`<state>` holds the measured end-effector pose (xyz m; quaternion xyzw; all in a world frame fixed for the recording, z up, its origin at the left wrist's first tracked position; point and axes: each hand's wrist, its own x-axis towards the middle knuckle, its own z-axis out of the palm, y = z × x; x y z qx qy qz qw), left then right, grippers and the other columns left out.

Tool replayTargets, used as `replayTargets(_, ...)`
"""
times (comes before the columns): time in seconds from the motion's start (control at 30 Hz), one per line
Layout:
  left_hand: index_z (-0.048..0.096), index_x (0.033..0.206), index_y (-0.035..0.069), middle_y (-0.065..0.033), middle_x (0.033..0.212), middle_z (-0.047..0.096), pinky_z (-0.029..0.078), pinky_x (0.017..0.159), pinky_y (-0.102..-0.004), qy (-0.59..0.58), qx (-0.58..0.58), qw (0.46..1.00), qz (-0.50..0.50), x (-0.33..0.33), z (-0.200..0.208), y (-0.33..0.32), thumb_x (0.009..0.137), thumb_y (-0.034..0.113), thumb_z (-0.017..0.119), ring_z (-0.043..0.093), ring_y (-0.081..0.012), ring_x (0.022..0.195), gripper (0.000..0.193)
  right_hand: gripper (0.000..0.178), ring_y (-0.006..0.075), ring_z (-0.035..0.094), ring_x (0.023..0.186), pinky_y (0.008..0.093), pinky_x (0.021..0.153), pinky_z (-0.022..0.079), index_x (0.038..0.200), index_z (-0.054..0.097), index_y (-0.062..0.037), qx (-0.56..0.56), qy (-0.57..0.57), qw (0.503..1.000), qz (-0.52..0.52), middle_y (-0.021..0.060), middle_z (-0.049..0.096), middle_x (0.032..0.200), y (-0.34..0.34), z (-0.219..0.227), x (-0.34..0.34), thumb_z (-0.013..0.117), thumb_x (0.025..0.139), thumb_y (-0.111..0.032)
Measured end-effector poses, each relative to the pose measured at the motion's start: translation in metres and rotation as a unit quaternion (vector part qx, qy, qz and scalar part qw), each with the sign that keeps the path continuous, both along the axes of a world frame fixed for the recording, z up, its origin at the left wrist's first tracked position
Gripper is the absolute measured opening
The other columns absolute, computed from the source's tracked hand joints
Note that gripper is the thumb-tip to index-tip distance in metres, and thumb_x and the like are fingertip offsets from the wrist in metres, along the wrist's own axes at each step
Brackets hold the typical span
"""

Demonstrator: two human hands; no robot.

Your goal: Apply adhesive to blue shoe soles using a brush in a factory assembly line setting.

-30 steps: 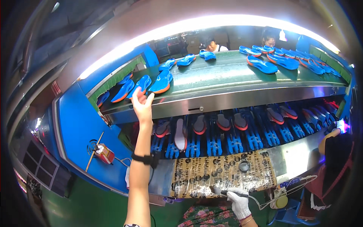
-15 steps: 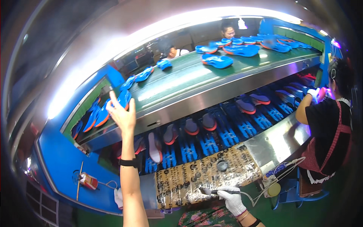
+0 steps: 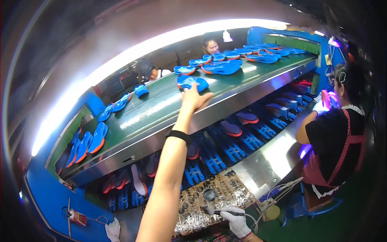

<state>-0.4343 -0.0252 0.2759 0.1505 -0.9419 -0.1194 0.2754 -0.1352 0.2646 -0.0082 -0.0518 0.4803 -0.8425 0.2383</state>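
My bare left hand [image 3: 195, 99] reaches over the upper green conveyor belt [image 3: 151, 105], its fingertips at the near edge of a blue shoe sole with orange trim [image 3: 192, 82]. The thumb is spread to the right, apart from the sole. In a white glove, my right hand [image 3: 236, 222] is closed round the dark handle of a brush [image 3: 219, 212] with a pale cord behind it. The brush's tip hangs over the worktop covered in printed brown tape [image 3: 189, 211], close to a small round dark dish [image 3: 209, 195].
More blue soles [image 3: 98, 137] lie along the belt. Below it, a lower rack [image 3: 235, 152] carries purple-grey soles with red edges. A co-worker [image 3: 334, 133] sits at the right, holding a pink-lit piece. A white glove [image 3: 113, 230] and a red-and-white container [image 3: 78, 218] are at lower left.
My left hand has moved right, from the soles at the belt's left end to a single sole mid-belt. The view has shifted rightward. My right hand still holds the brush over the worktop.
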Motion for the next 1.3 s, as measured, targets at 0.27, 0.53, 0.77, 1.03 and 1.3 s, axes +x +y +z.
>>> replayTargets(0.27,0.054,0.117,0.012,-0.0107,0.124,0.054,0.059,0.092,-0.0512,0.198,0.576,0.76,-0.228,0.118,0.017,-0.037,0.088,0.016,0.081,0.062,-0.031,0.11,0.041,0.02,0.009,0.065,0.077,0.0232,0.07,0.051,0.111,0.076,0.0015,-0.019,-0.032,0.999,0.021,0.0034,0.075,0.09,0.012,0.0,0.02,0.071,0.092,-0.003)
replayTargets(0.53,0.061,0.134,0.008,-0.0062,0.131,0.06,0.05,0.093,-0.0395,0.384,0.449,0.803,-0.081,0.336,-0.038,-0.124,0.104,0.031,0.057,0.057,-0.0212,0.12,0.038,0.018,0.006,0.062,0.076,0.0221,0.07,0.05,0.109,0.076,-0.0013,-0.028,-0.007,0.999,0.026,0.001,0.074,0.091,-0.004,-0.017,0.031,0.074,0.092,-0.007)
replayTargets(0.77,0.038,0.153,0.004,-0.0136,0.144,0.051,0.048,0.105,-0.0403,0.395,0.441,0.792,-0.149,0.396,-0.121,-0.08,0.084,0.0,0.072,0.056,-0.0263,0.127,0.077,0.018,0.0059,0.062,0.081,0.022,0.073,0.05,0.111,0.075,-0.002,-0.033,0.045,0.998,0.002,0.0003,0.074,0.095,-0.021,0.019,0.028,0.072,0.094,-0.008)
replayTargets(1.03,0.052,0.136,-0.003,-0.0185,0.113,0.067,0.06,0.085,-0.0447,0.157,0.772,0.584,-0.192,0.439,-0.263,-0.012,0.078,0.025,0.065,0.07,-0.0322,0.098,0.066,0.022,0.0105,0.067,0.096,0.0255,0.087,0.054,0.115,0.074,0.0007,-0.028,0.224,0.974,0.013,0.0055,0.073,0.109,-0.024,0.094,0.035,0.07,0.094,-0.002)
replayTargets(1.3,0.032,0.157,0.008,-0.0176,0.152,0.048,0.041,0.114,-0.0583,0.138,0.897,0.377,-0.183,0.47,-0.302,0.091,0.086,0.08,0.055,0.051,-0.038,0.136,0.104,0.02,0.0222,0.073,0.099,0.0361,0.089,0.057,0.102,0.076,0.001,0.031,0.377,0.924,0.044,0.0134,0.076,0.105,-0.05,0.097,0.038,0.08,0.083,-0.003)
